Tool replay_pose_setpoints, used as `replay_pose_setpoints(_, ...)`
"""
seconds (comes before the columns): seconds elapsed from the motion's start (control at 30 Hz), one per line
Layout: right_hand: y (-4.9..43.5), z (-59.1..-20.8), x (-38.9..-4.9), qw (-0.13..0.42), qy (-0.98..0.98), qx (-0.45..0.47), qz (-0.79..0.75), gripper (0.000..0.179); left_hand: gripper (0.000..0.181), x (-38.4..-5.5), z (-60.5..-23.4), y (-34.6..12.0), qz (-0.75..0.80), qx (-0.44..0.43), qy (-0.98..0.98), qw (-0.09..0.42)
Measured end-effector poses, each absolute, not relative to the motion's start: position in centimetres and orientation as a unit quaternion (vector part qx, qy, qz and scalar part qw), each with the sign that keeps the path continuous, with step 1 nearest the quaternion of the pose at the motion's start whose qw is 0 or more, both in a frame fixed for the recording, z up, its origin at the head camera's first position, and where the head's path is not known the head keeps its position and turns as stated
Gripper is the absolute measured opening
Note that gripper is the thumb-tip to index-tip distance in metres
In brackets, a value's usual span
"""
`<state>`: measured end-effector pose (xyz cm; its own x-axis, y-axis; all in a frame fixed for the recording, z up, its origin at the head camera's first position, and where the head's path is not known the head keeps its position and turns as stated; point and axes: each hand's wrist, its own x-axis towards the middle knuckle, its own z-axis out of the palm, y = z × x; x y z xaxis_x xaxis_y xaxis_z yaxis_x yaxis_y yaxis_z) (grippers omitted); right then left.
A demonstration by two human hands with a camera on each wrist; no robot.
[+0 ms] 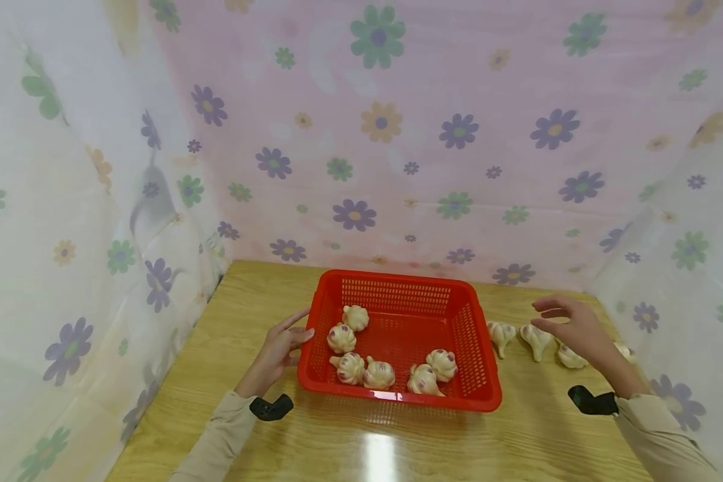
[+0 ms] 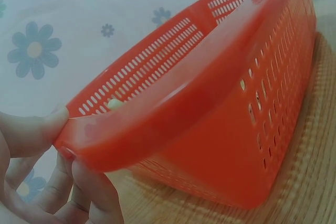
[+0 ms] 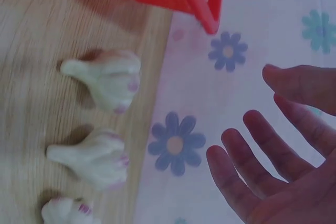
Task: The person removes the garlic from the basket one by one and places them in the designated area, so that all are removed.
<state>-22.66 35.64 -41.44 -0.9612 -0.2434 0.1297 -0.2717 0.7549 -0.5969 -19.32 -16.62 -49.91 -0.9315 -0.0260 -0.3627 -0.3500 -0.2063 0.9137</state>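
A red plastic basket [image 1: 446,402] with slotted walls stands on the wooden table. My left hand [image 1: 271,358] pinches its left rim between thumb and fingers, as the left wrist view shows up close. Inside the basket lie several garlic bulbs, some along the left and front left, such as one garlic bulb [image 1: 341,339], and two at the front right, one of them a garlic bulb [image 1: 442,364]. To the right of the basket my right hand [image 1: 581,331] hovers with fingers spread and nothing held. Below it are several garlic bulbs in a row, including a long-necked garlic bulb [image 1: 536,341].
A flowered cloth [image 1: 313,194] hangs behind the table and along both sides. The wooden table [image 1: 259,288] reaches up to the cloth at the back. Black straps with mounts sit on both wrists.
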Motion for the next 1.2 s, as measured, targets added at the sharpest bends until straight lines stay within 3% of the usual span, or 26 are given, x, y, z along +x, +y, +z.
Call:
replay_pose_setpoints(0.37, 30.7, -41.3, -22.4, -0.031, -0.912, 0.226, 0.340, 0.029, 0.052, -19.2, -50.0, -16.6, 0.766, -0.152, 0.616, 0.100)
replay_pose_setpoints(1.0, 25.7, -43.5, -23.3, -0.111, -0.875, 0.342, 0.325, 0.036, 0.053, -18.9, -50.3, -16.8, 0.776, -0.138, 0.607, 0.102)
replay_pose_setpoints(1.2, 24.3, -44.1, -23.7, -0.180, -0.860, 0.352, 0.324, 0.039, 0.052, -19.2, -50.4, -16.7, 0.778, -0.145, 0.603, 0.103)
